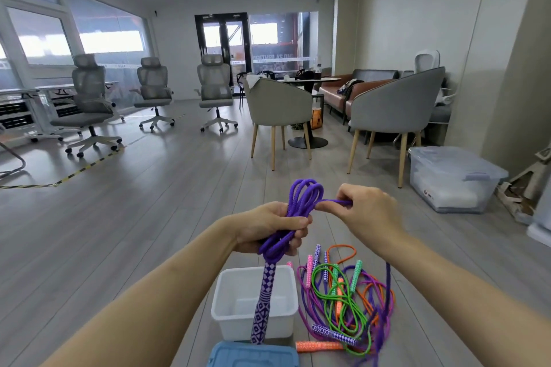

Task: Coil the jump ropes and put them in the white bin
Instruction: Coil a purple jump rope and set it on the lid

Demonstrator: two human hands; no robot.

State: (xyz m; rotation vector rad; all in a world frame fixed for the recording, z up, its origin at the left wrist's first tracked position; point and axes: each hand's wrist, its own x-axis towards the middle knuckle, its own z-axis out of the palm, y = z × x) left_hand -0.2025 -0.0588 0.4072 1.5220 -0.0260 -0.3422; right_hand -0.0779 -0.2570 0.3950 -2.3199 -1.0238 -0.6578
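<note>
Left hand (272,225): grips coiled purple braided jump rope (301,205)
Right hand (368,211): pinches its strand
White plastic bin (226,301): below, on floor

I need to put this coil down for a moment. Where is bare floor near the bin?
Bare floor lies left of the white bin and beyond it, below the hands. Its right side is crowded by the rope pile; the blue lid borders its near side.
</note>
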